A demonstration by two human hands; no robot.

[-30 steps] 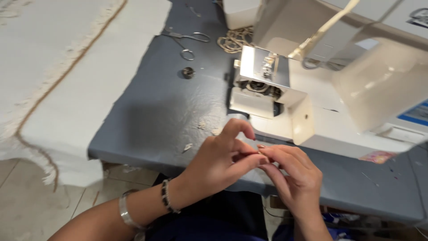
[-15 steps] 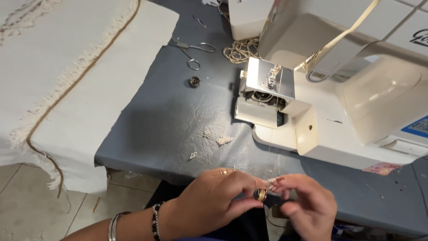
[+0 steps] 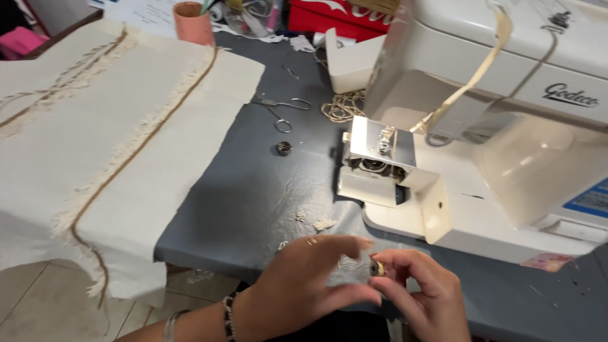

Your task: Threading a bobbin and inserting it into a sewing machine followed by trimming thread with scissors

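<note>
The sewing machine (image 3: 506, 95) looks like smooth cream plastic with a soft shine. Its needle plate (image 3: 380, 142) is bright, shiny metal. The table top (image 3: 253, 202) is dark grey and looks like wrinkly, slightly glossy vinyl. The cloth (image 3: 95, 145) is cream, matt and rough, with frayed, fuzzy edges. The scissors (image 3: 278, 107) are thin metal. A small round bobbin (image 3: 283, 148) on the table looks like dull metal. The right hand (image 3: 418, 297) pinches a little shiny metal bobbin case (image 3: 377, 268). The cup (image 3: 192, 22) at the back looks matt and pink.
</note>
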